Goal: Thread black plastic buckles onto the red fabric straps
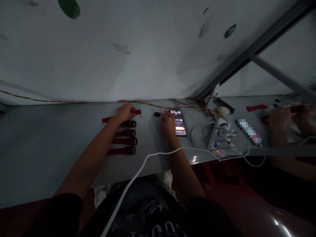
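My left hand (124, 113) is closed on a red webbing strap (137, 112) lying near the back of the table; the strap's ends show on both sides of the hand. My right hand (168, 123) has curled fingers, with the fingertips at the right end of a small black buckle (157, 114). Below my left hand, several red straps with black buckles (127, 141) lie in a stacked row, their buckle ends pointing right. A lit phone (179, 123) showing a timer lies against the right side of my right hand.
A white power strip (221, 135) with plugs stands to the right. A white cable (158, 153) crosses in front of my right forearm. Twisted wires (153, 104) run along the wall. Another person's hands (280, 120) are at far right, near another red strap (256, 107).
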Available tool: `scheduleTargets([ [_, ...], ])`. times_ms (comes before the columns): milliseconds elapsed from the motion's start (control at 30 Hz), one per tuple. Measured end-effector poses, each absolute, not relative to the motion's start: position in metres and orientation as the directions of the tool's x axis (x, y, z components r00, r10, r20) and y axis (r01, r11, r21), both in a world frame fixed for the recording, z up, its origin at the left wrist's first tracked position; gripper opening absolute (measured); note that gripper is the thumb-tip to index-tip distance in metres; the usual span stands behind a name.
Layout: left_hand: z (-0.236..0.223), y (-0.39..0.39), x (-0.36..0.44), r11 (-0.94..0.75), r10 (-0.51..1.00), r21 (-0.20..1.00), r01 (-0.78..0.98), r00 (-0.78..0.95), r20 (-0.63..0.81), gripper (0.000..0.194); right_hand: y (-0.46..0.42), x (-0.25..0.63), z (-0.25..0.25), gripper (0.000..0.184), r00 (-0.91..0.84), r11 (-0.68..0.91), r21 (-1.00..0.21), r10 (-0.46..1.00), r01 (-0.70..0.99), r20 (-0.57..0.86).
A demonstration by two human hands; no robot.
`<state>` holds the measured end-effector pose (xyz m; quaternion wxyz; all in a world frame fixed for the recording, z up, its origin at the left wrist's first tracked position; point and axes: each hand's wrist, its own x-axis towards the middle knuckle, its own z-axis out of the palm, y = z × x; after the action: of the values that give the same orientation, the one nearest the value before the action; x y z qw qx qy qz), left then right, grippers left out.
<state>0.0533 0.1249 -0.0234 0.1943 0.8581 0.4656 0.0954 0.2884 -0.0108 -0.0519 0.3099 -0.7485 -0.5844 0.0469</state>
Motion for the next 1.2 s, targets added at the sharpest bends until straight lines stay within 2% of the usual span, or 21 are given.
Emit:
scheduleTargets([
  [100, -0.028, 0.122, 0.047, -0.493, 0.833, 0.437, 0.752, 0.553, -0.011, 0.018, -0.014, 0.288, -0.057, 0.044, 0.267, -0.121, -0.493, 0.934, 0.861, 0.237],
  [200, -0.033, 0.116, 0.042, -0.499, 0.833, 0.476, 0.724, 0.552, 0.035, 0.020, -0.014, 0.281, -0.061, 0.041, 0.248, -0.089, -0.497, 0.932, 0.863, 0.264],
  [300, -0.037, 0.114, 0.039, -0.493, 0.833, 0.538, 0.684, 0.549, 0.066, 0.026, -0.009, 0.275, -0.056, 0.035, 0.284, -0.128, -0.474, 0.919, 0.871, 0.273],
  [500, -0.026, 0.116, 0.031, -0.452, 0.820, 0.721, 0.525, 0.563, 0.104, 0.035, 0.015, 0.269, -0.039, 0.031, 0.194, -0.134, -0.413, 0.975, 0.901, 0.105],
  [633, -0.016, 0.119, 0.024, -0.446, 0.758, 0.783, 0.434, 0.648, 0.073, 0.035, 0.029, 0.272, -0.034, 0.035, 0.220, -0.196, -0.475, 0.975, 0.858, -0.006],
  [700, -0.014, 0.121, 0.022, -0.450, 0.722, 0.797, 0.402, 0.689, 0.060, 0.035, 0.032, 0.274, -0.031, 0.025, 0.168, -0.161, -0.562, 0.985, 0.811, -0.039],
  [767, -0.014, 0.124, 0.020, -0.443, 0.713, 0.812, 0.381, 0.699, 0.061, 0.034, 0.032, 0.273, -0.027, 0.012, 0.120, -0.097, -0.720, 0.993, 0.687, -0.019],
  [800, -0.014, 0.125, 0.019, -0.438, 0.712, 0.820, 0.368, 0.699, 0.066, 0.034, 0.031, 0.270, -0.025, 0.011, 0.113, -0.068, -0.816, 0.994, 0.574, -0.003],
  [867, -0.014, 0.126, 0.019, -0.429, 0.714, 0.839, 0.334, 0.695, 0.088, 0.034, 0.027, 0.260, -0.021, 0.022, 0.122, -0.036, -0.968, 0.993, 0.250, -0.006],
  [900, -0.014, 0.126, 0.019, -0.422, 0.716, 0.850, 0.314, 0.691, 0.100, 0.034, 0.026, 0.253, -0.019, 0.030, 0.121, -0.038, -0.996, 0.992, 0.077, -0.028],
  [933, -0.013, 0.126, 0.019, -0.411, 0.719, 0.863, 0.294, 0.686, 0.109, 0.035, 0.025, 0.246, -0.017, 0.037, 0.110, -0.051, -0.996, 0.992, -0.070, -0.058],
  [1000, -0.009, 0.125, 0.020, -0.383, 0.724, 0.888, 0.255, 0.680, 0.117, 0.036, 0.024, 0.232, -0.015, 0.044, 0.079, -0.090, -0.962, 0.990, -0.256, -0.114],
  [1067, -0.003, 0.122, 0.022, -0.368, 0.711, 0.907, 0.206, 0.691, 0.131, 0.036, 0.026, 0.222, -0.015, 0.046, 0.055, -0.122, -0.936, 0.987, -0.330, -0.148],
  [1200, 0.010, 0.115, 0.025, -0.378, 0.644, 0.915, 0.142, 0.750, 0.150, 0.028, 0.028, 0.215, -0.023, 0.046, 0.001, -0.150, -0.915, 0.987, -0.375, -0.162],
])
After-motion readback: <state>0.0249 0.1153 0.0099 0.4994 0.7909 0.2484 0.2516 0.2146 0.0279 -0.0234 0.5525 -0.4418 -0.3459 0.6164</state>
